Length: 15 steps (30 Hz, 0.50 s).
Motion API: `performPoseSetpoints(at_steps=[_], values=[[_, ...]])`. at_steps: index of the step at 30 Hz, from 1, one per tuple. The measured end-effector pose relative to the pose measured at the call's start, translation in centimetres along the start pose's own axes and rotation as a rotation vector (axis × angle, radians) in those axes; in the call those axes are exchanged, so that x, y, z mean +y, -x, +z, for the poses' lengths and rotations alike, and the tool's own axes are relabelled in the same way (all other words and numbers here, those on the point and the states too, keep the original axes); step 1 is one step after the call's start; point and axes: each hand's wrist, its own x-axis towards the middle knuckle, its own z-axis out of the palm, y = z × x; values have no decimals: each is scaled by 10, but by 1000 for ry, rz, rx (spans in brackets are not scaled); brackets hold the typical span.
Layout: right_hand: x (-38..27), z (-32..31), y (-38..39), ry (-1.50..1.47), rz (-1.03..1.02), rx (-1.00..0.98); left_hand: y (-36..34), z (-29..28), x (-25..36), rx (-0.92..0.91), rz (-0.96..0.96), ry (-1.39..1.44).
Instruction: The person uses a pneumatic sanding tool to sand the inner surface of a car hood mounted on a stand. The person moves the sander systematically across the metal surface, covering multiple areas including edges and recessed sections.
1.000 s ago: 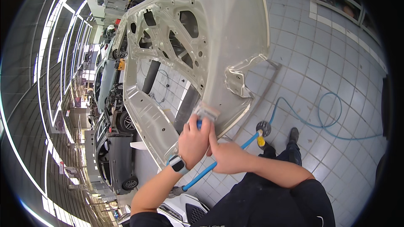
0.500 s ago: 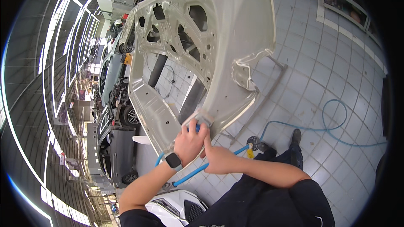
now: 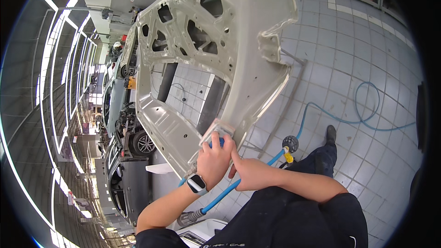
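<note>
Here's the sanding block under the left hand, on the door shell spreading out ahead — right hand just beside, a hose passing beneath it. Off left, a car; out right — floor, an air line looped on it.

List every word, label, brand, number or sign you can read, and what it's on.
Nothing reads surely.
Shirt: white lettering, too squashed to read.
Yellow tag: too small and blurred.
Sign at left: too small.
Watch: nothing readable.
Tool: nothing readable.
</note>
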Motion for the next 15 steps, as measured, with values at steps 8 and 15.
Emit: performPoseSetpoints(at_steps=[8, 15], values=[[9, 103, -25, -25, 27, -83, 107, 56, -22, 6, 26, 28], [21, 176, -62, 6, 29, -240, 197, 94, -40, -48, -16, 11]])
